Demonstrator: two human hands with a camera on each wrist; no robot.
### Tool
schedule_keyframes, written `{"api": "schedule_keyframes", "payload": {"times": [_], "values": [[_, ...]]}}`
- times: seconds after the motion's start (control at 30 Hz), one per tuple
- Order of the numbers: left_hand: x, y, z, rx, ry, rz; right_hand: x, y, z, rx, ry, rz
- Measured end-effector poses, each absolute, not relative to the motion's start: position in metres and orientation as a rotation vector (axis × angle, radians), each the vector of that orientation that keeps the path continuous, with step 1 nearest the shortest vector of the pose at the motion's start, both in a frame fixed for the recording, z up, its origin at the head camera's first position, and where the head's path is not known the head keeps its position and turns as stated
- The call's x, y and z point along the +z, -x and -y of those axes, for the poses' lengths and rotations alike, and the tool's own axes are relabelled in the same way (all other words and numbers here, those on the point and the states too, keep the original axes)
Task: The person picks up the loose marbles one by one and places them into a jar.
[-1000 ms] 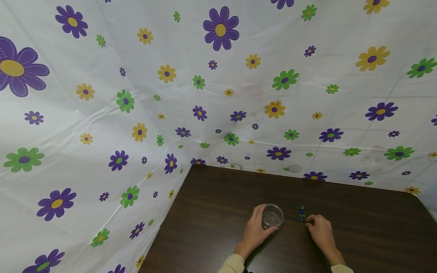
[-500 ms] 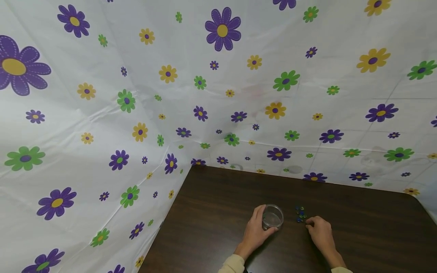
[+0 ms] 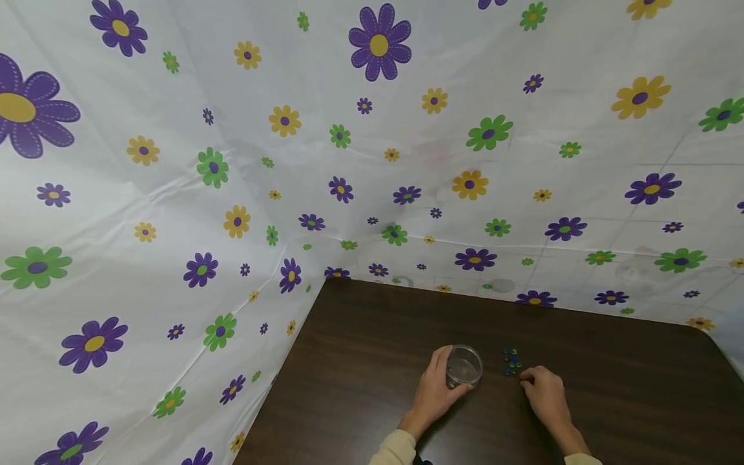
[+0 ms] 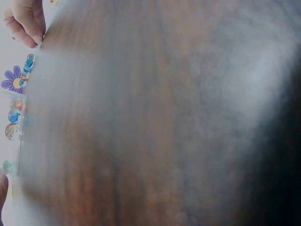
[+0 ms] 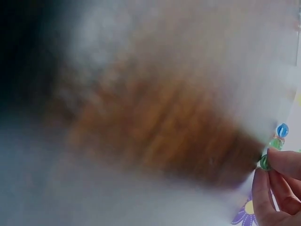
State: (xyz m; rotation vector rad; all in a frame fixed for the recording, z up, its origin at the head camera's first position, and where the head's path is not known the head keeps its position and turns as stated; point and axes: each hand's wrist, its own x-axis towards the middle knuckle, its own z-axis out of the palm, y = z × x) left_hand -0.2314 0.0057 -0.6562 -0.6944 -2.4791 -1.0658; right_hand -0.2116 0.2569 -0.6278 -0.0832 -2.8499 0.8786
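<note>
My left hand point(image 3: 433, 392) curls round the near left side of a clear round dish point(image 3: 465, 371) standing on the table. In the left wrist view several glass marbles point(image 4: 15, 116) show through the dish's wall, with a greenish marble point(image 4: 8, 165) closer to the left fingers. To the right of the dish lies a small cluster of blue and green marbles point(image 3: 512, 363). At that cluster's near right edge, my right hand point(image 3: 546, 395) pinches a green marble point(image 5: 265, 162) between thumb and fingertips. Beyond it in the right wrist view sits a blue marble point(image 5: 282, 130).
A dark wood-grain table point(image 3: 372, 349) carries everything. White sheeting with printed flowers point(image 3: 407, 194) hangs along the table's back and left edges. Both wrist views are mostly filled by blurred tabletop.
</note>
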Motion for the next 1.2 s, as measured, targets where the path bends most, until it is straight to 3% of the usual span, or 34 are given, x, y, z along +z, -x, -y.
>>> {"api": "schedule_keyframes", "payload": {"times": [1.2], "values": [[-0.657, 0.234, -0.006, -1.084, 0.699, 2.496, -0.579, 0.217, -0.184, 1.02, -0.113, 2.423]]}}
